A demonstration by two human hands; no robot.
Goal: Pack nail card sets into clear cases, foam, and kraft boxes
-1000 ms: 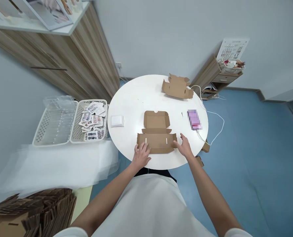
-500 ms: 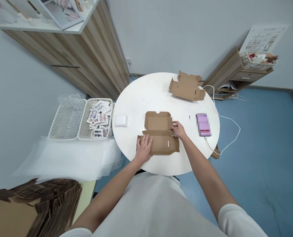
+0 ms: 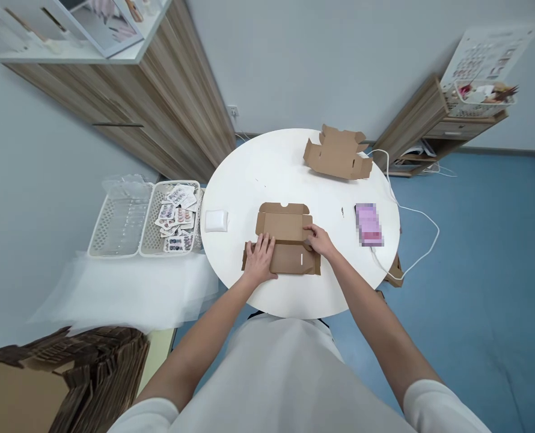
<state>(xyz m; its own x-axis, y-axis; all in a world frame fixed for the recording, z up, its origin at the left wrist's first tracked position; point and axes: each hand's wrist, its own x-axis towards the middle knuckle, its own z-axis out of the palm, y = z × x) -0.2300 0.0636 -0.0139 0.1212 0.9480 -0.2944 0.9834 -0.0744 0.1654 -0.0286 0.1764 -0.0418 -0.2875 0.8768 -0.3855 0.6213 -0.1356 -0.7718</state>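
A brown cardboard box [image 3: 288, 226], partly unfolded, lies on the round white table [image 3: 312, 300] in front of me. My left hand [image 3: 259, 260] rests on the left part of its near panel, fingers spread and the thumb by the near edge. At the right side, by the crease between the two panels, my right hand [image 3: 319, 239] has thumb and fingers closed on the cardboard. Its fingertips partly cover the small flap there. A slit shows white in the near panel.
Another unfolded cardboard box [image 3: 338, 155] lies at the table's back right. A phone [image 3: 369, 225] with a white cable lies right, a small white packet [image 3: 216, 221] left. Beyond the left edge are a basket of printed cards [image 3: 172, 248], a basket of clear plastic [image 3: 114, 255] and stacked flat cardboard [image 3: 100, 373].
My right hand has moved a little inward and down along the right side of the box. The two panels look closer together at the crease. The whole view has shifted slightly.
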